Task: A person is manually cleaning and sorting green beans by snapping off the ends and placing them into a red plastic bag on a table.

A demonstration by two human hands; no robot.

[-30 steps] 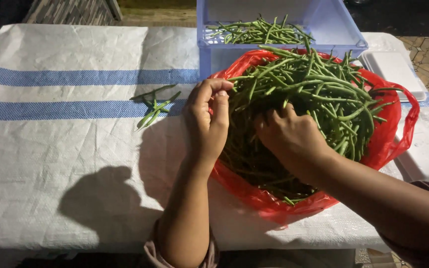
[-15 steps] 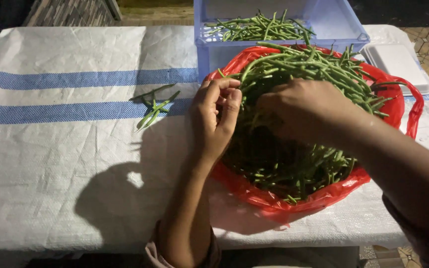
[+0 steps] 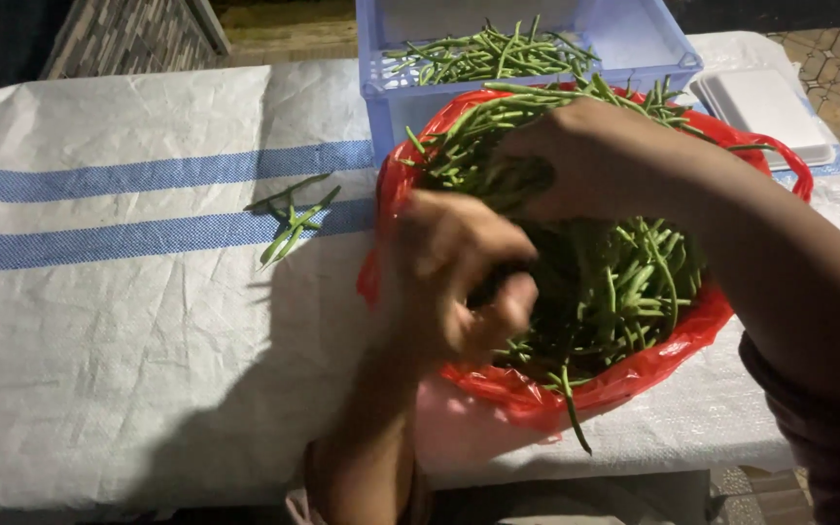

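Head view: both hands' fingers grip green beans (image 3: 624, 282) in red bag (image 3: 673, 350), blue crate (image 3: 634, 39) behind.

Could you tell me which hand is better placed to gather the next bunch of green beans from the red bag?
Probably the right hand: it is already down among the green beans in the red bag. The left hand sits blurred at the bag's near rim.
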